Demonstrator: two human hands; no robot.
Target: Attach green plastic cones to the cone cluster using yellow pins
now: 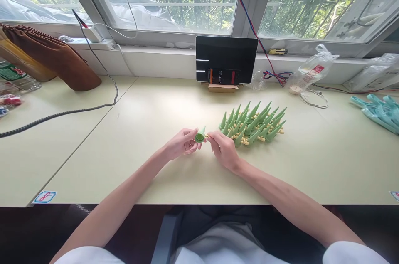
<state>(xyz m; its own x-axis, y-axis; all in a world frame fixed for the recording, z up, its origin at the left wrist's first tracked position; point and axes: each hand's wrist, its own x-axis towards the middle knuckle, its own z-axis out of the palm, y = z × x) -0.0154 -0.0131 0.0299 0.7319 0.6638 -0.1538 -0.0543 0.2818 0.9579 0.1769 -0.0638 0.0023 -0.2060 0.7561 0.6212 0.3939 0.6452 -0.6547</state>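
Near the middle of the table, my left hand (183,142) grips a green cone (200,136) whose hollow round base faces me and whose tip points up. The fingertips of my right hand (223,147) are pinched on a small yellow piece (207,136) at the cone's right side. Just beyond my right hand stands a cluster of several similar green cones (254,122) with small yellow pieces among them.
A black tablet (227,54) with a phone (222,77) before it leans at the back on a cardboard stand (221,88). Brown pouch (75,64) and dark cable (71,112) lie left; a plastic bag (311,70) and teal clips (378,110) lie right.
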